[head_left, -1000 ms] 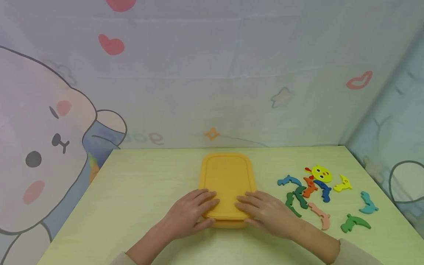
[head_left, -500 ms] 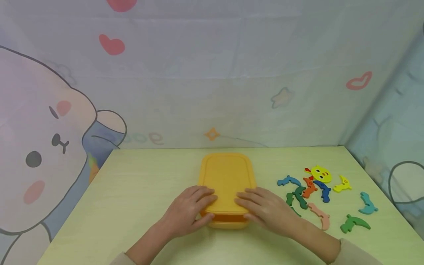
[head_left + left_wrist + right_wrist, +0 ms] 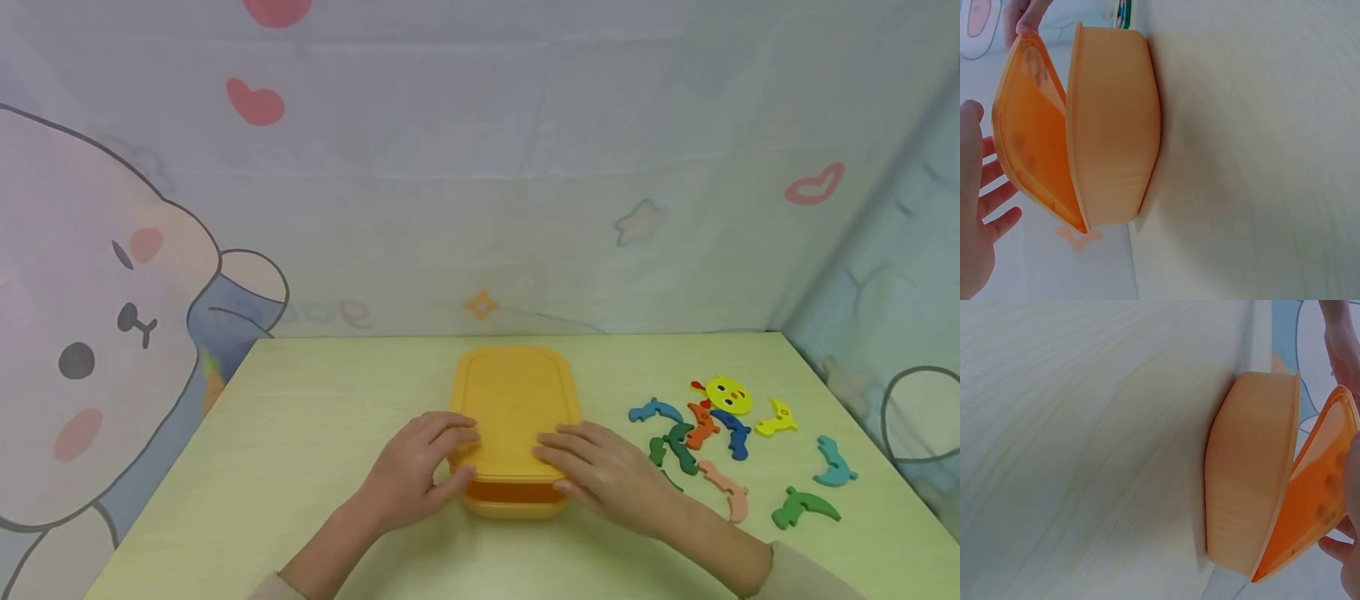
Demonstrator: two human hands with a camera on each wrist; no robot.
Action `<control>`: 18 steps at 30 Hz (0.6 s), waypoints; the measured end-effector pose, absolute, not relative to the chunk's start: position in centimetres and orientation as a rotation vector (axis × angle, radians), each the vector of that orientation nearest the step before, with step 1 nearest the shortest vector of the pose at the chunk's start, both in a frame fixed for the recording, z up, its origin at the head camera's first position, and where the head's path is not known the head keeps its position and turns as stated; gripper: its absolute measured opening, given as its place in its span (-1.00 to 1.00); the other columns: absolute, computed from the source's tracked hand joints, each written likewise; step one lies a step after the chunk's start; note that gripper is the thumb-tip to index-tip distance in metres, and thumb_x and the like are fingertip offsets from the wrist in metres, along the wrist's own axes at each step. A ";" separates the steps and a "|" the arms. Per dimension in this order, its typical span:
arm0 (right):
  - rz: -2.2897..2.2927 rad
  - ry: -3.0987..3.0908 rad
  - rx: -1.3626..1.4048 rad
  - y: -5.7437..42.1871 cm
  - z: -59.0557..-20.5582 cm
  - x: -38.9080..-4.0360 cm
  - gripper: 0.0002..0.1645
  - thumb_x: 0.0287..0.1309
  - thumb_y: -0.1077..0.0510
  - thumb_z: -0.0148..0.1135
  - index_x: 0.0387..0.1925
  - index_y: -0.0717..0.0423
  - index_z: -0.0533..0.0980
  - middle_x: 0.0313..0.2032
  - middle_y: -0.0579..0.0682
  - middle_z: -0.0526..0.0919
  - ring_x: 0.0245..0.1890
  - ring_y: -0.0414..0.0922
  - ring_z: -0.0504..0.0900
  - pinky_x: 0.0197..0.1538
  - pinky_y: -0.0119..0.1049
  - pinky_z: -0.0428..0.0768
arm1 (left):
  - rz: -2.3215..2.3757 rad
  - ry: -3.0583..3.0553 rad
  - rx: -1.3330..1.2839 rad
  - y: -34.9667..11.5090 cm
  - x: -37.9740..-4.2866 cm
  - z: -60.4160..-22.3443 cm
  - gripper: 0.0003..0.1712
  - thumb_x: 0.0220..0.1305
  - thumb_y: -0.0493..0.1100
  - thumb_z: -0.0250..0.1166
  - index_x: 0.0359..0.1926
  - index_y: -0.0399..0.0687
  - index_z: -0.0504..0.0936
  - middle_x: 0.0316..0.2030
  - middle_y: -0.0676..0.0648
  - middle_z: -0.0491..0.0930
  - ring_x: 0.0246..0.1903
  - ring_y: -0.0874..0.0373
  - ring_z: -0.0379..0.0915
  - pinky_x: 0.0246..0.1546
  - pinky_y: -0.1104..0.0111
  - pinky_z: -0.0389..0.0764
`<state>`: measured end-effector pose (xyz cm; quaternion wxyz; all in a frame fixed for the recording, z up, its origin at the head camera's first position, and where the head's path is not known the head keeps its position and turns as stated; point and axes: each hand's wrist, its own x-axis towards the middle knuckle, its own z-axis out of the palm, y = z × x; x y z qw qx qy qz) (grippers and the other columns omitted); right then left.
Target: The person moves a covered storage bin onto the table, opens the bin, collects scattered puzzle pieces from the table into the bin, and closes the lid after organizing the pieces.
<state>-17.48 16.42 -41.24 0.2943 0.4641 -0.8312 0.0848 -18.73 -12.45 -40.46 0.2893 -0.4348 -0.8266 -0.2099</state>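
A yellow plastic storage box (image 3: 516, 509) stands on the table, its lid (image 3: 517, 400) tilted up at the near edge. Through the gap the orange inside of the lid (image 3: 1032, 125) shows in the left wrist view. My right hand (image 3: 611, 477) holds the lid's near right corner, fingers on top and thumb at the edge. At the lid's left side is my left hand (image 3: 412, 471), its fingers spread over the edge. Its thumb stands apart from the lid in the left wrist view. What the box holds is hidden.
Several coloured puzzle pieces lie to the right of the box, among them a pink piece (image 3: 724, 490), a green piece (image 3: 804, 505) and a yellow face piece (image 3: 727, 395). A printed cloth (image 3: 450, 167) hangs behind the table (image 3: 322, 392).
The lid's near edge has risen off the box and a gap has opened. My left hand has shifted slightly left and its thumb has come off the edge. The puzzle pieces have not moved.
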 end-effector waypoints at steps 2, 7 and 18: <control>0.227 -2.194 1.237 16.4 -41.2 -17.5 -0.53 0.35 -0.12 -0.15 0.10 -0.01 0.49 0.06 -0.09 0.56 0.03 -0.06 0.52 0.06 -0.10 0.51 | -0.643 -2.227 -1.122 -12.6 -18.8 -40.3 -0.72 0.18 -0.04 0.20 -0.14 -0.06 0.58 -0.03 0.00 0.53 0.00 0.12 0.43 -0.02 0.26 0.51; 0.235 -2.174 1.231 16.3 -41.2 -17.5 -0.54 0.35 -0.10 -0.14 0.10 0.00 0.49 0.06 -0.09 0.57 0.02 -0.06 0.52 0.05 -0.10 0.51 | -0.898 -2.279 -0.994 -12.8 -19.2 -40.0 -0.79 0.20 -0.15 0.20 -0.15 -0.08 0.58 -0.06 0.00 0.55 -0.02 0.11 0.45 -0.07 0.22 0.54; 0.254 -2.214 1.223 16.4 -41.5 -17.4 -0.54 0.33 -0.10 -0.10 0.11 -0.01 0.47 0.08 -0.09 0.55 0.06 -0.05 0.50 0.10 -0.06 0.48 | -1.469 -2.481 -0.432 -12.7 -20.1 -39.7 -0.76 0.20 -0.17 0.23 -0.09 -0.03 0.60 -0.11 0.00 0.61 -0.18 0.17 0.55 -0.18 0.30 0.60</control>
